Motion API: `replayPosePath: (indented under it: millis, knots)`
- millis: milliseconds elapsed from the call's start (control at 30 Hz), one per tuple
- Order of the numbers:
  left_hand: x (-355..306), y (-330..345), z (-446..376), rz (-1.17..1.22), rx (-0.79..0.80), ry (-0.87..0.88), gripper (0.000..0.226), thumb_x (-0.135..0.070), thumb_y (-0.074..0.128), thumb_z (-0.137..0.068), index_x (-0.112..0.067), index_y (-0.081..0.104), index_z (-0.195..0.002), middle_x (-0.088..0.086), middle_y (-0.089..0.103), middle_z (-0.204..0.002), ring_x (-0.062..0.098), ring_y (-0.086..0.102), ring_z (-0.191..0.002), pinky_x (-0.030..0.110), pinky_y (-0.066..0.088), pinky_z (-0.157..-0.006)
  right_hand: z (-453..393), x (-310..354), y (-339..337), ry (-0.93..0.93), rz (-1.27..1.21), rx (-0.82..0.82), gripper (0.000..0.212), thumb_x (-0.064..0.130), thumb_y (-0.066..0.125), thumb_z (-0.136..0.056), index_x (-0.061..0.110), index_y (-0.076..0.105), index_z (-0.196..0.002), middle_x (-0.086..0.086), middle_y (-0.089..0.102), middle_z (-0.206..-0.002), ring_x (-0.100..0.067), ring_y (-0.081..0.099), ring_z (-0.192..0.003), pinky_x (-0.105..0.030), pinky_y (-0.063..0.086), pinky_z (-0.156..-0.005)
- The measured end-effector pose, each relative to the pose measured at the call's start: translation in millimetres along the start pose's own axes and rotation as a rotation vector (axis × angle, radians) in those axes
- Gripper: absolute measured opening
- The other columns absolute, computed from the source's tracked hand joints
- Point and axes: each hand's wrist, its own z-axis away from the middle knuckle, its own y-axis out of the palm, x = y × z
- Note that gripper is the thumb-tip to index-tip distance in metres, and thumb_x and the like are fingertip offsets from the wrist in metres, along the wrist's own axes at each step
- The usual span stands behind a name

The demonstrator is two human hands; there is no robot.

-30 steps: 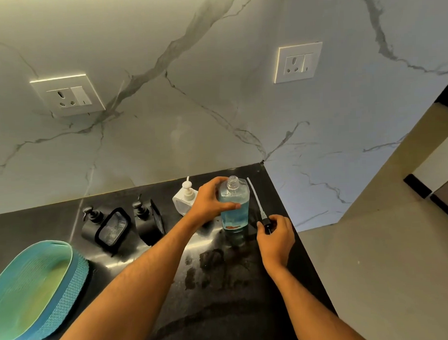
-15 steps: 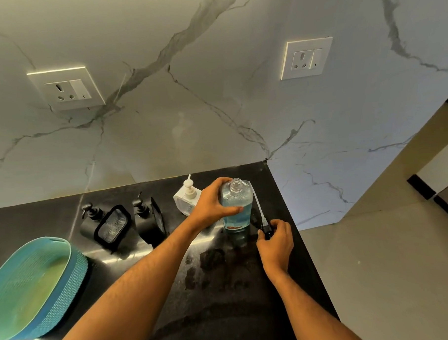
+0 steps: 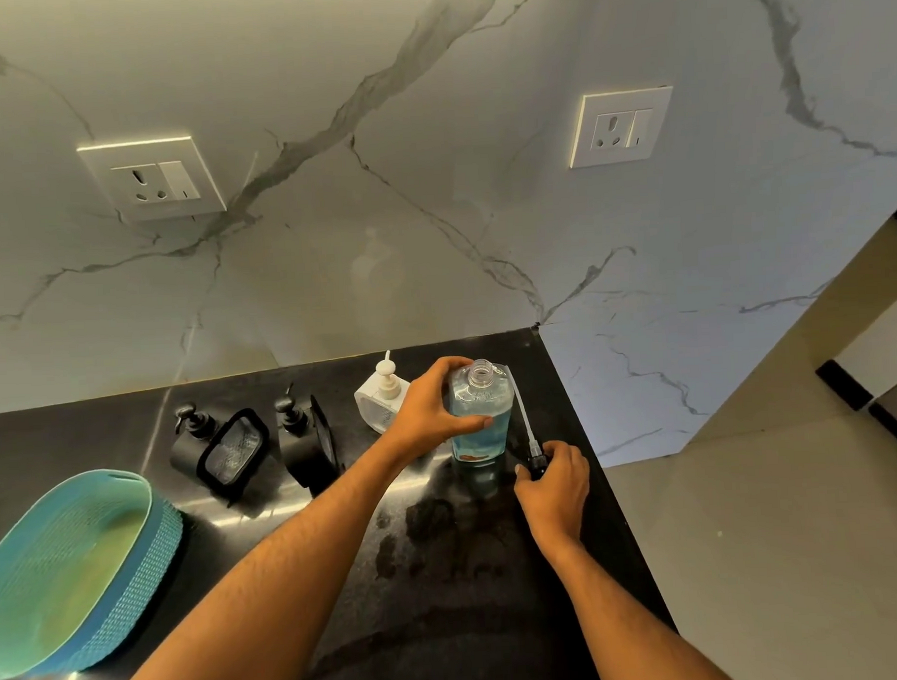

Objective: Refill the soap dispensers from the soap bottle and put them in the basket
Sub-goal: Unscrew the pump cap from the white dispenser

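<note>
A clear soap bottle (image 3: 483, 425) with blue liquid stands uncapped on the black counter (image 3: 447, 597) near its back right corner. My left hand (image 3: 429, 407) is wrapped around the bottle's upper part. My right hand (image 3: 553, 487) grips the black pump head (image 3: 536, 462), whose white tube slants up behind the bottle. A white pump dispenser (image 3: 380, 402) stands just left of the bottle. Two black dispensers (image 3: 220, 447) (image 3: 307, 441) sit further left. The teal basket (image 3: 150, 512) rests at the counter's left.
The counter's right edge runs close to my right hand, with the tiled floor (image 3: 779, 556) beyond it. A marble wall with two sockets (image 3: 151, 180) (image 3: 619, 126) rises behind the counter. Wet smears mark the counter in front of the bottle.
My right hand has brought the pump head slightly closer to the bottle, so the tube now sits partly behind it. My left hand keeps its hold.
</note>
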Motion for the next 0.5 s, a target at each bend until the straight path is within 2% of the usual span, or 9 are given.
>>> replayPosePath:
  millis: [100,233,333,433,500]
  knots:
    - [-1,-2,2,0.008,-0.011,0.001,0.078,-0.023,0.092,-0.071,-0.026,0.049,-0.135,-0.01,0.062,-0.129,0.007,0.062,-0.119,0.023,0.056,-0.096,-1,0,-1,-0.008,0.036,0.0,0.046,0.02,0.086,-0.077,0.012,0.061,-0.115,0.001,0.057,-0.11,-0.012,0.05,-0.105,-0.026,0.046,-0.089]
    - [-3,-7,8,-0.002,-0.022,0.003,0.082,-0.025,0.093,-0.071,-0.023,0.048,-0.14,-0.007,0.06,-0.135,0.007,0.059,-0.123,0.015,0.052,-0.096,-2,0,-3,-0.013,0.068,0.023,0.05,0.023,0.088,-0.076,0.012,0.061,-0.117,0.001,0.058,-0.112,-0.017,0.053,-0.109,-0.033,0.053,-0.092]
    - [-3,-12,14,-0.02,-0.03,0.008,0.084,-0.028,0.093,-0.071,-0.022,0.047,-0.142,-0.007,0.058,-0.139,0.006,0.056,-0.126,0.013,0.049,-0.098,-1,3,-6,-0.019,0.101,0.02,0.054,0.026,0.088,-0.075,0.012,0.061,-0.12,-0.001,0.059,-0.115,-0.019,0.053,-0.111,-0.033,0.051,-0.093]
    - [-4,-18,23,-0.032,-0.052,0.014,0.085,-0.028,0.093,-0.071,-0.02,0.047,-0.142,-0.005,0.058,-0.14,0.006,0.055,-0.126,0.019,0.048,-0.105,3,7,-11,-0.039,0.117,-0.016,0.059,0.029,0.087,-0.076,0.011,0.06,-0.124,-0.003,0.059,-0.12,-0.02,0.052,-0.114,-0.033,0.049,-0.094]
    - [-6,-23,31,-0.03,-0.073,0.017,0.085,-0.027,0.093,-0.071,-0.02,0.047,-0.142,-0.004,0.058,-0.14,0.005,0.056,-0.126,0.014,0.046,-0.104,7,11,-14,-0.066,0.106,-0.043,0.06,0.031,0.087,-0.076,0.011,0.059,-0.126,-0.003,0.059,-0.122,-0.02,0.052,-0.116,-0.034,0.051,-0.095]
